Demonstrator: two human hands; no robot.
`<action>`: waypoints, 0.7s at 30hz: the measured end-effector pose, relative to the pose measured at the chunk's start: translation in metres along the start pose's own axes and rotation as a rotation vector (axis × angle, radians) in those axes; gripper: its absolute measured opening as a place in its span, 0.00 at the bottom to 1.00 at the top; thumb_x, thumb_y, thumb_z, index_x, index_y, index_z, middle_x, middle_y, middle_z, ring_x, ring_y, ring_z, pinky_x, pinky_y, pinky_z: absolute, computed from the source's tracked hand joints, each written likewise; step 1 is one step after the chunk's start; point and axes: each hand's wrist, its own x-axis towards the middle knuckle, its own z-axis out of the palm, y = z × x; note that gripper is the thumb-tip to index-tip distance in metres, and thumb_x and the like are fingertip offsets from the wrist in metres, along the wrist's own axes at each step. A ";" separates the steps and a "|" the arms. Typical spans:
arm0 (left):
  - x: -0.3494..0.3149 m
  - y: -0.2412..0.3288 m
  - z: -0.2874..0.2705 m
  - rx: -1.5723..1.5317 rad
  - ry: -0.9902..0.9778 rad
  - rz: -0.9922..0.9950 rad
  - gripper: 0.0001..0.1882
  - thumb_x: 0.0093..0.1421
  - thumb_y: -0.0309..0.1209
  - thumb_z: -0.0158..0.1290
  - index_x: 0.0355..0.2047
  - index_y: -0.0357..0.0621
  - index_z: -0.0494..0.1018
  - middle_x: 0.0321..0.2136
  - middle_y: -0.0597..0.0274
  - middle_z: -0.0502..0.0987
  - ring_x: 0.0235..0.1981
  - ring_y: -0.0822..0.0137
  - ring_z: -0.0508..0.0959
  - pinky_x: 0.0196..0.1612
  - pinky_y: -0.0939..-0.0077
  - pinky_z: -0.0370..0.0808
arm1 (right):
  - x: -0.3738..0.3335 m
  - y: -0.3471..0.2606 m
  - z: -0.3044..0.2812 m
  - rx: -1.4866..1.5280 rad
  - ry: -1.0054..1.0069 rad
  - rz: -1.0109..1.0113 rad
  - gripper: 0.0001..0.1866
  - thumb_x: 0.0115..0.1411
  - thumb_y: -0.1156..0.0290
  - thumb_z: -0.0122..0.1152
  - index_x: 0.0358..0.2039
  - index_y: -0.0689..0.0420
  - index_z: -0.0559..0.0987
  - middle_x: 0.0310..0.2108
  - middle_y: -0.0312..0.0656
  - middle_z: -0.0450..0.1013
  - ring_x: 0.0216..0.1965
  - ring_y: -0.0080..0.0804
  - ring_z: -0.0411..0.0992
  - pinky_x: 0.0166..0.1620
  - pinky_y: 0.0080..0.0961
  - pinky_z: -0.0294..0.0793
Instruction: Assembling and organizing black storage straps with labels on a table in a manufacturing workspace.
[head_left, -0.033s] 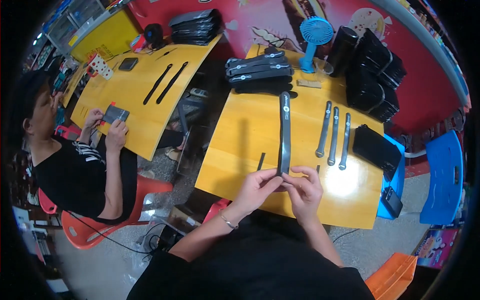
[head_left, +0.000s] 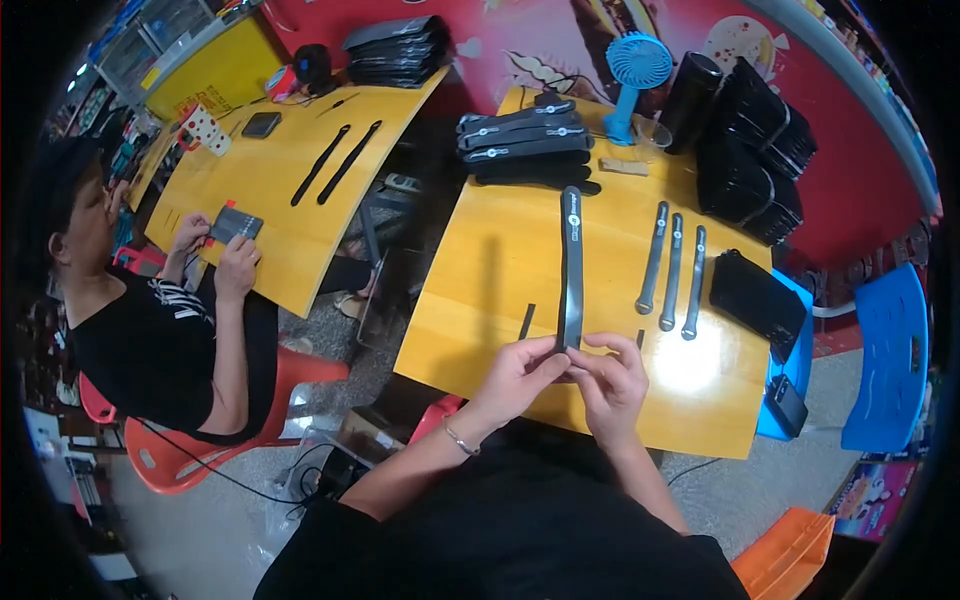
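Note:
A long dark grey strap (head_left: 572, 260) with pale printing near its far end stretches away from my fingers over the yellow table. My left hand (head_left: 522, 378) pinches its near end between thumb and fingers. On the other side of that end, my right hand (head_left: 612, 378) is also closed on the strap, its thumb and index finger meeting the left thumb. A short dark strip (head_left: 526, 322) lies on the table beyond my left hand. Another dark strip (head_left: 641, 341) shows just past my right fingers. To the right, three similar straps (head_left: 674, 275) lie side by side.
A stack of dark straps (head_left: 525, 140) lies at the table's back left. Behind stand a blue fan (head_left: 636, 75), a clear cup, a black cylinder (head_left: 692, 98) and black packages (head_left: 750, 185). A black pouch (head_left: 757, 300) rests at right. Another person (head_left: 160, 310) works at the left table.
The whole view has shifted very slightly. Both hands keep the same grip on the strap.

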 end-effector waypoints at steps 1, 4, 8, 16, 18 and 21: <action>0.002 0.000 0.001 -0.018 -0.031 0.044 0.15 0.63 0.26 0.47 0.49 0.31 0.68 0.39 0.60 0.75 0.40 0.73 0.76 0.46 0.77 0.75 | -0.001 0.001 -0.001 -0.011 -0.017 -0.031 0.15 0.47 0.85 0.61 0.37 0.57 0.80 0.35 0.39 0.71 0.30 0.23 0.69 0.29 0.16 0.69; 0.003 -0.002 -0.007 0.026 -0.051 0.138 0.13 0.63 0.28 0.48 0.45 0.31 0.71 0.35 0.61 0.77 0.36 0.73 0.77 0.41 0.79 0.77 | 0.000 -0.004 -0.001 -0.008 -0.060 -0.026 0.13 0.48 0.86 0.60 0.35 0.60 0.80 0.35 0.42 0.72 0.36 0.28 0.73 0.35 0.19 0.73; 0.003 0.000 -0.010 0.020 -0.124 -0.055 0.09 0.62 0.26 0.49 0.39 0.33 0.73 0.29 0.61 0.77 0.27 0.73 0.78 0.31 0.83 0.76 | 0.003 -0.007 -0.005 0.254 -0.066 0.233 0.06 0.53 0.84 0.56 0.32 0.64 0.78 0.34 0.42 0.72 0.35 0.28 0.73 0.38 0.19 0.72; -0.011 0.024 -0.014 1.067 -0.198 0.212 0.09 0.58 0.29 0.54 0.26 0.35 0.72 0.22 0.57 0.75 0.22 0.66 0.77 0.25 0.76 0.72 | 0.029 0.001 -0.061 0.331 0.166 0.373 0.04 0.57 0.81 0.52 0.28 0.61 0.75 0.32 0.35 0.72 0.26 0.16 0.64 0.31 0.14 0.63; -0.019 0.028 -0.019 1.129 -0.165 0.276 0.08 0.55 0.30 0.55 0.30 0.36 0.73 0.22 0.53 0.74 0.23 0.57 0.76 0.26 0.70 0.71 | 0.041 -0.006 -0.080 0.319 0.209 0.330 0.04 0.59 0.80 0.51 0.28 0.60 0.75 0.32 0.34 0.71 0.21 0.12 0.58 0.25 0.10 0.56; -0.026 0.031 -0.031 1.166 -0.083 0.346 0.09 0.55 0.29 0.55 0.35 0.38 0.75 0.24 0.52 0.75 0.25 0.55 0.77 0.28 0.69 0.72 | 0.060 -0.004 -0.119 0.365 0.337 0.119 0.04 0.63 0.75 0.49 0.31 0.56 0.73 0.35 0.35 0.72 0.16 0.07 0.51 0.17 0.07 0.47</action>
